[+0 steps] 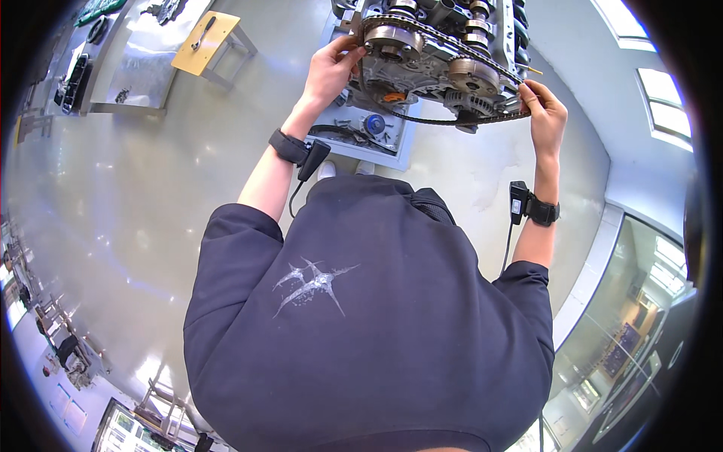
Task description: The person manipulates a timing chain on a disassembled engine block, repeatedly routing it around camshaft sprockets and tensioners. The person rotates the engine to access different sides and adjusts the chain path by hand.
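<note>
Dark shirt (376, 316) fills the foreground. Left grip (329, 71) is clamped on the chain (431, 120) at its left bend. Dark and linked, the chain loops over two round brownish sprockets (473, 76) at the engine's (431, 71) front; its lower run sags toward the right grip (547, 114), also clamped on it. Links within each grip are hidden; the engine's far end is cut off.

The person is wearing a dark short-sleeved shirt (392, 339), a silvery spiky print (319, 283) showing at its ten o'clock; black wristbands (544, 212) are carrying black modules (315, 157) and trailing dark cables (291, 200).
</note>
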